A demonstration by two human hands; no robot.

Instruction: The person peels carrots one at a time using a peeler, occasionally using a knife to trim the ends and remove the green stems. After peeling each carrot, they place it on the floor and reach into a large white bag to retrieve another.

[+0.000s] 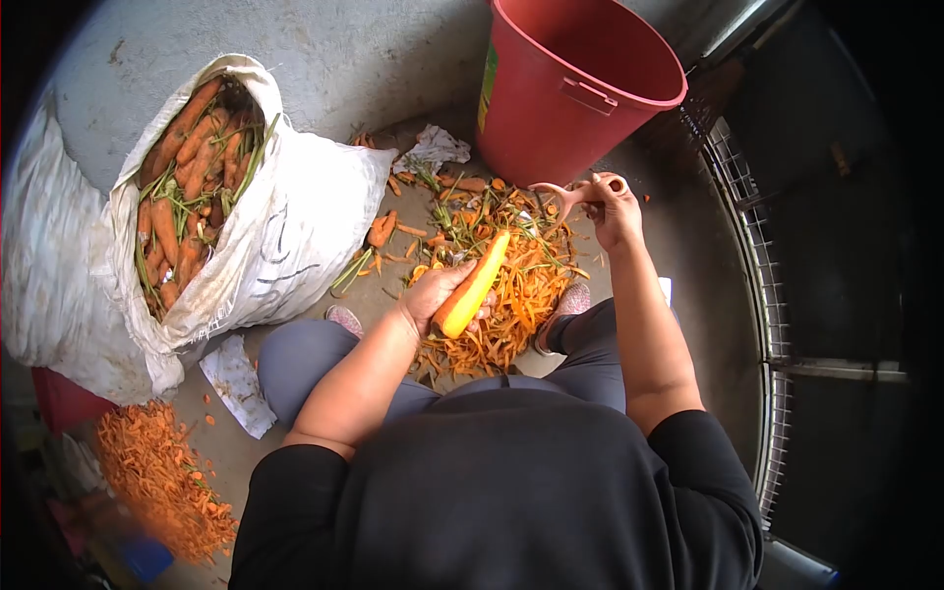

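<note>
A peeled carrot (473,287), bright orange and smooth, lies in my left hand (433,297) with the fingers wrapped round its thick end. Its thin end points up and away from me. In my right hand (615,214) is a pink Y-shaped peeler (557,199), gripped by the handle, its head turned left and apart from the carrot. Below both hands, a heap of carrot peelings (526,295) mixed with green stems covers the floor between my feet.
An open white sack (305,211) of unpeeled carrots (187,197) leans at the left. A tall red bucket (551,108) stands ahead by the wall. A second pile of peelings (162,477) is at lower left. Metal mesh (752,226) runs along the right.
</note>
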